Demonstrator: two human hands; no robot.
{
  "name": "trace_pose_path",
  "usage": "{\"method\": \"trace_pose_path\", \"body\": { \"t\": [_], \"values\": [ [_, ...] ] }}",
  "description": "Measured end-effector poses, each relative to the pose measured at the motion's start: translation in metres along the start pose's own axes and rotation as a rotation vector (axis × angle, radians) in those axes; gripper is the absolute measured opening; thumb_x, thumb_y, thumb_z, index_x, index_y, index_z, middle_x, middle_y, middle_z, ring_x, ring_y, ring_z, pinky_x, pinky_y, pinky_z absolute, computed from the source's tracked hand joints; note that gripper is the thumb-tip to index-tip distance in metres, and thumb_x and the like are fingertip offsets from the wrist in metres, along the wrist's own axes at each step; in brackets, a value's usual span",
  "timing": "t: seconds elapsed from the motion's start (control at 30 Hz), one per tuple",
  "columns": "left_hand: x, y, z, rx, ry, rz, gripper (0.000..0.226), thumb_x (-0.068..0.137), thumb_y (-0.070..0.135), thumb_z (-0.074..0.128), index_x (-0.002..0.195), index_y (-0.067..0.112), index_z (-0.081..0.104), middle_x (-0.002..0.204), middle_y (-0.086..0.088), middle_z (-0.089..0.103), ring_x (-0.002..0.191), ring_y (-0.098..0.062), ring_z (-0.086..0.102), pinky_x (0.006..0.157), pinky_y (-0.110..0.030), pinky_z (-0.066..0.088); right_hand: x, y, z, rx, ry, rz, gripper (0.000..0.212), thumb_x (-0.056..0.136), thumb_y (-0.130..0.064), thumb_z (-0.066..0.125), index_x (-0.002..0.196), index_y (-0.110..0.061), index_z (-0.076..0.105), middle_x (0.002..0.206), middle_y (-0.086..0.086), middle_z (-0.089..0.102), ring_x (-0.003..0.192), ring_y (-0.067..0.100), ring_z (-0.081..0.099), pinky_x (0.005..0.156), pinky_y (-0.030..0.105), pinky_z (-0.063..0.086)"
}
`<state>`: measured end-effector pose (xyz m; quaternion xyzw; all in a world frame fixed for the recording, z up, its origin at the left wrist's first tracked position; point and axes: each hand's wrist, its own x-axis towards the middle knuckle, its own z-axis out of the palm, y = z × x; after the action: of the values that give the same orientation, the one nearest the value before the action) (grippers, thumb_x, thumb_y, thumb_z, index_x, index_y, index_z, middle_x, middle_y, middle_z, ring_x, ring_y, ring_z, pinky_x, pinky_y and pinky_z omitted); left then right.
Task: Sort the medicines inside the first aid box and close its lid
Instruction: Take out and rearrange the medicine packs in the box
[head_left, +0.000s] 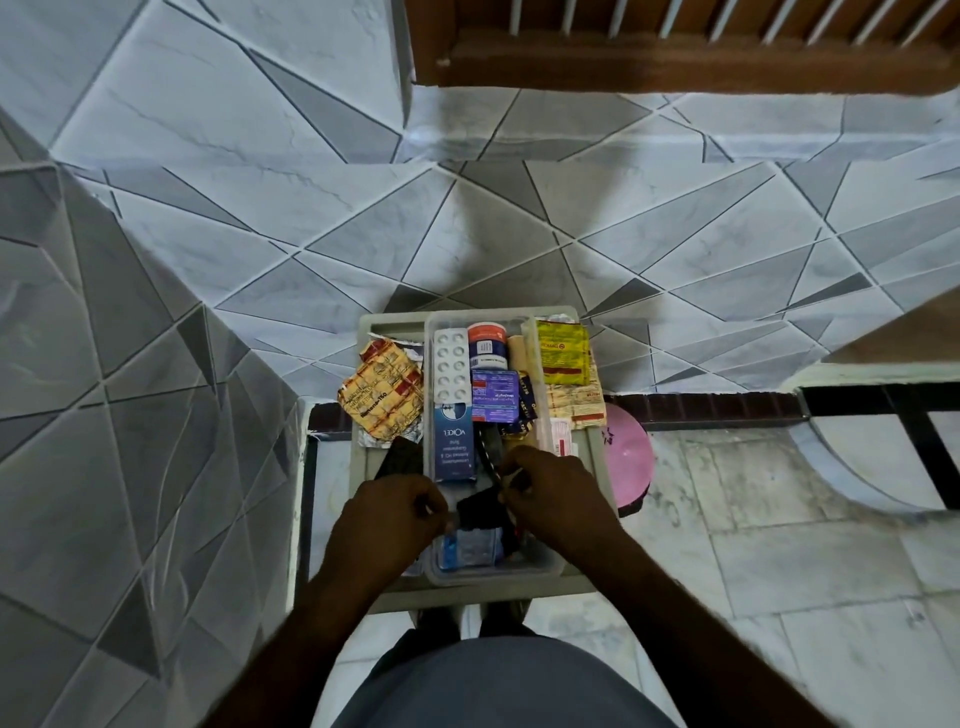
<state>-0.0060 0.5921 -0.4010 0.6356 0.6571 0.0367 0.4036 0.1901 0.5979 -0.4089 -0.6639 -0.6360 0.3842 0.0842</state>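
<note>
A dark packet (480, 512) is pinched by the left hand (397, 512) and the right hand (553, 486) above the open first aid box (498, 571). The box is set on a grey surface (576, 584), with a blue carton (454, 441) inside.

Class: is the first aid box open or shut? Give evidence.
Open. No lid covers the first aid box; the blister strip lies exposed, and left hand and right hand hold a dark packet inside.

The blue carton (455, 441) reads "VOICEL", upside down.
</note>
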Motion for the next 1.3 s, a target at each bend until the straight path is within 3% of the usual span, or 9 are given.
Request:
{"method": "trace_pose_path", "body": {
  "t": [0.2,0.4,0.5,0.6,0.73,0.83,1.07,1.2,1.3],
  "values": [
    [0.005,-0.018,-0.012,-0.204,0.206,-0.055,0.009,0.083,0.030,0.071,0.084,0.021,0.069,0.082,0.012,0.068,0.077,-0.002,0.062,0.064,-0.019,0.042,0.010,0.025,-0.035,0.227,0.298,0.074,0.006,0.090,-0.016,0.064,0.089,-0.017,0.069,0.077,-0.001,0.073,0.057,0.012,0.070,0.067,0.035,0.061],
    [0.010,-0.066,-0.009,-0.025,0.118,-0.127,0.016,0.082,0.028,0.073,0.097,0.025,0.069,0.091,0.007,0.064,0.087,-0.013,0.062,0.068,-0.024,0.044,0.028,0.081,-0.036,0.217,0.300,0.366,0.004,0.087,-0.025,0.065,0.085,-0.023,0.068,0.079,-0.002,0.074,0.068,0.016,0.072,0.076,0.042,0.060],
    [0.008,-0.075,0.000,0.014,0.042,-0.137,0.028,0.079,0.032,0.076,0.105,0.026,0.067,0.100,0.004,0.065,0.086,-0.011,0.060,0.069,-0.022,0.046,0.029,0.081,-0.020,0.115,0.261,0.355,0.016,0.084,-0.033,0.069,0.092,-0.019,0.068,0.084,0.000,0.070,0.080,0.021,0.068,0.073,0.031,0.050],
    [0.006,-0.075,0.011,0.007,0.050,-0.173,0.043,0.072,0.038,0.081,0.110,0.027,0.063,0.106,0.001,0.062,0.086,-0.011,0.059,0.072,-0.027,0.048,0.031,0.075,-0.004,0.048,0.293,0.322,0.028,0.079,-0.042,0.072,0.092,-0.018,0.066,0.085,0.002,0.064,0.082,0.025,0.062,0.068,0.030,0.042],
    [0.006,-0.069,0.023,0.033,0.075,-0.192,0.063,0.064,0.041,0.085,0.118,0.023,0.057,0.114,-0.003,0.059,0.098,-0.018,0.059,0.080,-0.028,0.048,0.034,0.072,0.011,0.033,0.319,0.312,0.043,0.079,-0.053,0.066,0.108,-0.023,0.059,0.102,0.005,0.065,0.089,0.027,0.065,0.076,0.038,0.053],
    [0.004,-0.066,0.028,0.020,0.115,-0.211,0.067,0.065,0.036,0.085,0.122,0.020,0.053,0.119,-0.005,0.056,0.104,-0.020,0.058,0.083,-0.029,0.047,0.033,0.071,0.014,0.026,0.325,0.309,0.040,0.081,-0.052,0.063,0.109,-0.025,0.056,0.104,0.008,0.067,0.090,0.031,0.066,0.078,0.045,0.056],
    [0.001,-0.059,0.040,-0.001,0.196,-0.233,0.074,0.069,0.029,0.084,0.131,0.019,0.043,0.126,-0.011,0.047,0.109,-0.028,0.058,0.086,-0.034,0.050,0.035,0.071,0.012,0.125,0.304,0.345,0.044,0.081,-0.034,0.070,0.119,-0.020,0.053,0.106,0.011,0.071,0.093,0.033,0.067,0.070,0.030,0.042],
    [0.005,-0.062,0.039,-0.041,0.211,-0.242,0.077,0.061,0.027,0.089,0.125,0.017,0.047,0.119,-0.012,0.055,0.106,-0.028,0.057,0.086,-0.039,0.051,0.037,0.070,0.010,0.151,0.286,0.364,0.049,0.074,-0.039,0.075,0.116,-0.020,0.056,0.108,0.006,0.069,0.088,0.027,0.068,0.076,0.035,0.053],
    [0.010,-0.068,0.035,-0.096,0.199,-0.263,0.073,0.055,0.025,0.091,0.115,0.017,0.051,0.109,-0.010,0.062,0.097,-0.026,0.063,0.080,-0.040,0.055,0.038,0.072,0.009,0.164,0.295,0.368,0.046,0.072,-0.036,0.078,0.109,-0.019,0.057,0.103,0.004,0.067,0.089,0.026,0.065,0.074,0.034,0.051]
  ]
}}
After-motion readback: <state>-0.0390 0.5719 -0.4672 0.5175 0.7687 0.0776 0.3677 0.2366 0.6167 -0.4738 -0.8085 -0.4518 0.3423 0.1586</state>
